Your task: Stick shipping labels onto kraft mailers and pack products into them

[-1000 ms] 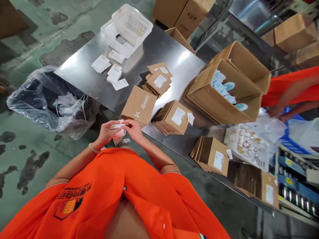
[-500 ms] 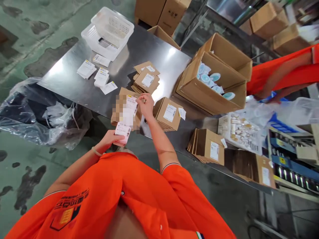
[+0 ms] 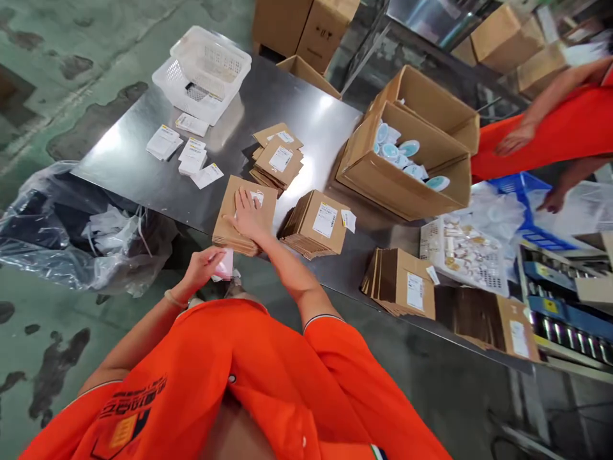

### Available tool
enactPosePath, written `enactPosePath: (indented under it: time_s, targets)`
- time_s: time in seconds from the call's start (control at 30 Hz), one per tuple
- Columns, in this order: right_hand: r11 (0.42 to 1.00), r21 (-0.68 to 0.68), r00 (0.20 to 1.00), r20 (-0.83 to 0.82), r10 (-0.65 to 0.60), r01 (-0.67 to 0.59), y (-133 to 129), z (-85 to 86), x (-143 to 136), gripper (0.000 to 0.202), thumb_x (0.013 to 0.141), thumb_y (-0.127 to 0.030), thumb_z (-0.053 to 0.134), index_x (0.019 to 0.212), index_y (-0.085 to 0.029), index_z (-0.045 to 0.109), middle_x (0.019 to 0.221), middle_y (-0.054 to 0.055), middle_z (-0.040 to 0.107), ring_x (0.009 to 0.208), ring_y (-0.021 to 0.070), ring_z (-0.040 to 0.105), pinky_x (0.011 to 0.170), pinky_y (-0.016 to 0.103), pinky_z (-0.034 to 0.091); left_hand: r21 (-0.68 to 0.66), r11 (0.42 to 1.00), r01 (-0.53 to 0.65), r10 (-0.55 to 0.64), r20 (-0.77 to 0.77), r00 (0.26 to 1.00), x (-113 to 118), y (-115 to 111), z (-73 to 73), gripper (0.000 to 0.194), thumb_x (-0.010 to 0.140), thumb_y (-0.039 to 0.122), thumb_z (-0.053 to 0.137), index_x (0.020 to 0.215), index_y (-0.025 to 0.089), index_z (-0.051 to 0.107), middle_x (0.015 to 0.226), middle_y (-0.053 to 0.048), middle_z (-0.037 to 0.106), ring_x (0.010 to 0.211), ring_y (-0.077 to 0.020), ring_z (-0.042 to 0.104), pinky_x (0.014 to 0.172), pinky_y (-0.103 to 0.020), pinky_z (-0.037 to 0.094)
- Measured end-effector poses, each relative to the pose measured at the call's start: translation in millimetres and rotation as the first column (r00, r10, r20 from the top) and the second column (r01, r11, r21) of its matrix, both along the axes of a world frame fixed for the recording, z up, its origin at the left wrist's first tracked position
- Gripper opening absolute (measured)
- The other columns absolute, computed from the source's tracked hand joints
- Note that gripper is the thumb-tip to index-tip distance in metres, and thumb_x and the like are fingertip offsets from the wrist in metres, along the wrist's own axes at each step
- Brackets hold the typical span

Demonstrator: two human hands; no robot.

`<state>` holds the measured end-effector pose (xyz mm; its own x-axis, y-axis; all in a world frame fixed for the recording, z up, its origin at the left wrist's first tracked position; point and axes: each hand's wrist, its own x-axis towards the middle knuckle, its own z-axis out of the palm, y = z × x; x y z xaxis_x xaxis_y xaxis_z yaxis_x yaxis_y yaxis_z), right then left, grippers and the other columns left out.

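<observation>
My right hand point(image 3: 251, 217) lies flat, fingers spread, on the top of a stack of flat cardboard cartons point(image 3: 224, 220) at the table's near edge. Part of a white label point(image 3: 257, 197) shows beside its fingertips. Below the stack, just off the table edge, my left hand point(image 3: 204, 268) pinches a pinkish-white strip of labels point(image 3: 224, 263); its printing is not readable here. To the right stands another carton stack point(image 3: 320, 223) with a label on top. Behind lies a looser pile of labelled cartons point(image 3: 278, 158).
White label stacks point(image 3: 191, 156) and a white plastic basket point(image 3: 204, 76) sit at the left of the metal table point(image 3: 129, 150). An open box of blue-lidded items point(image 3: 407, 160) stands right, near a co-worker's hand point(image 3: 517, 137). A plastic-lined bin point(image 3: 86, 223) is at left.
My right hand has moved from the label strip down onto the carton stack, pressing over a label. My left hand has drawn the strip slightly left. The co-worker's hands have moved apart.
</observation>
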<state>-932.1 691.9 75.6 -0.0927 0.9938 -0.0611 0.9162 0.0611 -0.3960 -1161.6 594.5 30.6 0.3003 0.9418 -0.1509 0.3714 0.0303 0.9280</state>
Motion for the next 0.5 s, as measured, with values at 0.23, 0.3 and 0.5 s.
enactPosePath:
  time_s: [0.23,0.3,0.5]
  targets:
    - [0.853,-0.002,0.839,-0.180,-0.514,0.522,-48.8,-22.8,74.2,0.049,0.107,-0.039,0.064,0.145,-0.008,0.067,0.154,0.031,0.065,0.145,0.0405,0.062,0.125,0.059,0.049,0.017,0.999,-0.041,0.045,-0.329,0.943,25.4,24.2,20.4,0.059,0.096,0.029,0.072,0.153,0.013,0.076,0.072,-0.005,0.074,0.072,-0.0259,0.071,0.075,-0.031,0.051]
    - [0.830,-0.112,0.762,-0.344,-0.549,0.547,-74.1,-29.6,87.4,0.030,0.101,-0.038,0.070,0.122,-0.016,0.072,0.122,0.020,0.078,0.117,0.0341,0.073,0.106,0.052,0.062,-0.006,1.000,-0.002,0.001,-0.219,0.976,29.5,20.1,19.0,0.057,0.094,0.033,0.075,0.148,0.016,0.079,0.084,-0.008,0.081,0.077,-0.0259,0.073,0.076,-0.031,0.054]
    - [0.636,-0.333,0.265,-0.704,-0.659,0.696,-41.0,-9.2,121.2,0.015,0.101,-0.036,0.065,0.099,-0.021,0.061,0.080,0.000,0.064,0.067,0.0154,0.059,0.063,0.029,0.058,-0.042,0.998,0.048,-0.044,0.101,0.994,21.4,17.8,22.1,0.043,0.089,0.055,0.076,0.107,0.018,0.087,0.099,-0.010,0.084,0.084,-0.0253,0.074,0.079,-0.033,0.060]
